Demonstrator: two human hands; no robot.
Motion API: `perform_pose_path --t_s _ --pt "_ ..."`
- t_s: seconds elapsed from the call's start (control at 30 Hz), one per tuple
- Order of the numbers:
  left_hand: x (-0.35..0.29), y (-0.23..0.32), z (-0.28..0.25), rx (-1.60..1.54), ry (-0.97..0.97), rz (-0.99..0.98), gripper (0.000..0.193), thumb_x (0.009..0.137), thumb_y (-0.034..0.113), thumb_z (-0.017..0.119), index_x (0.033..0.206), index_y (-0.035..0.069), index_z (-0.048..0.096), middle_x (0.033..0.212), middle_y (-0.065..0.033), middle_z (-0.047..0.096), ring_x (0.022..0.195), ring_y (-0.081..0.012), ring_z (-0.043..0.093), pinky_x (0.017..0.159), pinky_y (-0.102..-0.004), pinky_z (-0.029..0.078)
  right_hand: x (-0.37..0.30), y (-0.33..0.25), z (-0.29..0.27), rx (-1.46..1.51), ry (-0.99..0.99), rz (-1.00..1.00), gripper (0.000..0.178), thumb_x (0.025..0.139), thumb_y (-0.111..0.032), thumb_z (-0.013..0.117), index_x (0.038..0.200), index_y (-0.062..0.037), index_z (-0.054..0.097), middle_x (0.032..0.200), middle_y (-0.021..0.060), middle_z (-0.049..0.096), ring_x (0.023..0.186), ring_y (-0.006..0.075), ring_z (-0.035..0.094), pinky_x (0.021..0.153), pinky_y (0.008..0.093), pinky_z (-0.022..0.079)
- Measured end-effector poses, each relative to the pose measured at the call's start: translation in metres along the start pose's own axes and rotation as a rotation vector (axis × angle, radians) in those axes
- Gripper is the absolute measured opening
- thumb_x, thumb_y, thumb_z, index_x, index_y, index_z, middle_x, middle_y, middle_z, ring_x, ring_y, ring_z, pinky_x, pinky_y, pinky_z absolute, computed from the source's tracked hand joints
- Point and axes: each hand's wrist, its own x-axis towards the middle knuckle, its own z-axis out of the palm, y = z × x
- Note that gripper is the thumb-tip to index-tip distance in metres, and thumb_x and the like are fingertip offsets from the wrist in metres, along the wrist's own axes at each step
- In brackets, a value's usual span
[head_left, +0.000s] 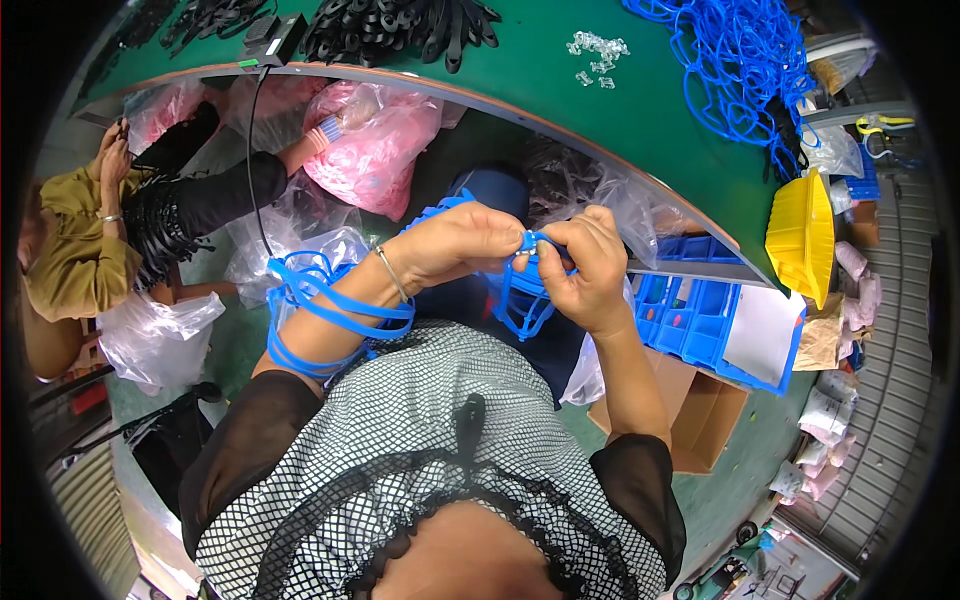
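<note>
In front of my lap, my left hand [465,238] and my right hand [585,262] meet, both closed in a pinch. Between the fingertips is the end of a blue strap [527,242] with a small whitish bit at it, too small to name. Part of the blue strap hangs in loops below the fingers. Several more blue straps [345,315] are looped around my left forearm, just behind a bracelet at the wrist.
On the green table [560,110] lie clear small pieces [598,52], a tangle of blue straps [745,70] and black straps [400,30]. A yellow bin [803,238], a blue compartment tray [690,310] and a cardboard box [705,420] stand right. A co-worker [85,245] sits left, beside plastic bags.
</note>
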Motion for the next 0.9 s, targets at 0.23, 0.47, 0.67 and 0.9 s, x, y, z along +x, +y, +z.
perform_pose_path --t_s 0.23,0.47,0.67,0.9 --pt "0.002 0.000 0.008 -0.193 -0.131 0.073 0.023 0.091 0.025 0.056 0.087 0.003 0.062 0.080 0.0005 0.059 0.072 -0.0048 0.050 0.066 -0.0187 0.039 0.011 0.002 -0.002 0.016 -0.018 -0.008 0.008 0.070 -0.006 0.063 0.074 -0.0045 0.057 0.061 0.0059 0.055 0.054 0.0225 0.052 0.061 0.0341 0.036" --pt "0.004 0.004 0.006 0.083 0.013 0.026 0.022 0.090 0.025 0.058 0.086 0.003 0.060 0.072 0.0039 0.051 0.064 -0.0030 0.042 0.057 -0.0192 0.033 -0.004 0.005 -0.010 0.300 -0.111 0.329 0.012 0.072 -0.006 0.066 0.082 -0.0006 0.061 0.067 0.0090 0.057 0.061 0.0186 0.057 0.063 0.0304 0.043" --pt "0.010 0.028 0.024 0.672 0.114 0.259 0.017 0.087 0.017 0.060 0.092 0.001 0.055 0.080 -0.0003 0.053 0.073 -0.0068 0.049 0.064 -0.0214 0.040 0.011 0.006 -0.032 0.859 -0.361 0.796 0.015 0.085 -0.014 0.064 0.089 0.0002 0.064 0.080 0.0006 0.058 0.069 0.0063 0.053 0.062 0.0209 0.044" --pt "-0.009 0.022 0.017 0.780 0.293 0.661 0.004 0.082 0.002 0.057 0.081 -0.001 0.057 0.084 -0.0062 0.053 0.078 -0.0131 0.050 0.071 -0.0253 0.040 0.008 0.003 -0.063 0.912 0.043 0.677 0.020 0.085 -0.011 0.055 0.096 0.0049 0.060 0.089 0.0100 0.062 0.077 0.0164 0.059 0.068 0.0279 0.046"
